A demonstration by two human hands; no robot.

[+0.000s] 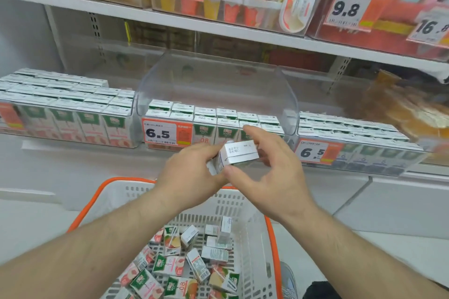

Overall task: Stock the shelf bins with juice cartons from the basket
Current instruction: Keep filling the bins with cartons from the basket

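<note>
Head view. A juice carton (pixel 239 154) sits at frame centre, held in front of the middle shelf bin (pixel 216 85) and above the basket (pixel 116 192). The carton is a small rectangular box of white printed card; its long axis runs roughly from 8 o'clock to 2 o'clock, with a white printed panel facing the camera. Its lower left end is partly covered by fingers.

The left hand (pixel 192 172) grips the carton's left end, fingers curled around it. The right hand (pixel 272 172) closes on the right end, thumb below at 7 o'clock of the carton and fingers arched over its top; the far side of the grip is hidden.

The middle shelf bin is clear rigid plastic with a tall curved back wall. It holds upright cartons in rows, white tops showing, green fronts behind a price label (pixel 167 133) reading 6.5. Similar bins at 9 o'clock and 3 o'clock are filled with cartons.

The basket, at 6 o'clock, is white perforated plastic with an orange rim, cut off by the bottom edge. Loose cartons (pixel 179 264) lie inside at mixed angles. The upper shelf goods are blurred.
</note>
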